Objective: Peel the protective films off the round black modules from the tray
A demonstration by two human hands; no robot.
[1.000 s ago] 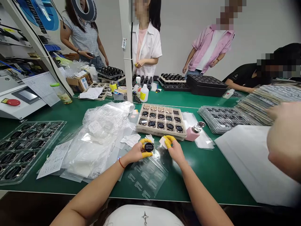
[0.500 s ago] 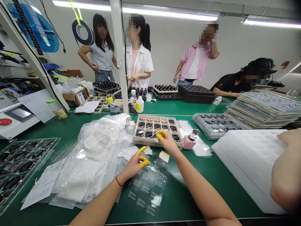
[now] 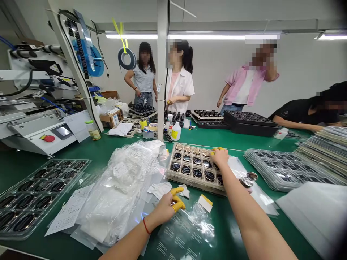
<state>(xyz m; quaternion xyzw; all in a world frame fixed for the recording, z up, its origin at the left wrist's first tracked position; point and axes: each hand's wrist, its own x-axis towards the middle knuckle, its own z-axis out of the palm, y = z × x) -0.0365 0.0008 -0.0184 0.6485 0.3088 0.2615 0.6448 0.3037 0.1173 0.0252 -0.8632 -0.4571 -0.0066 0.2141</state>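
My left hand [image 3: 165, 207], with yellow finger cots and a red string at the wrist, hovers over clear printed film sheets [image 3: 180, 234], its index finger stretched apart from the thumb. At the far right corner of a beige compartment tray [image 3: 173, 175], my right hand [image 3: 220, 157] bends down with its yellow-capped fingers together; the fingertips are partly hidden. Round black glossy discs [image 3: 197, 173] fill the tray's front rows, with gold-coloured round pieces [image 3: 187, 149] along the back row. Crumpled white wipes [image 3: 159, 189] lie between the left hand and the tray.
Plastic bags [image 3: 116, 195] heap up at left beside a clear tray of discs [image 3: 40, 186]. A metal-topped dispenser [image 3: 246, 180] stands right of the beige tray. Stacked clear trays [image 3: 287, 168] and white foam [image 3: 317, 213] lie further right. Several people are across the bench.
My right hand has moved from the beige tray's front row to its far right corner. The camera view has swung left and up; the left hand remains over the film.
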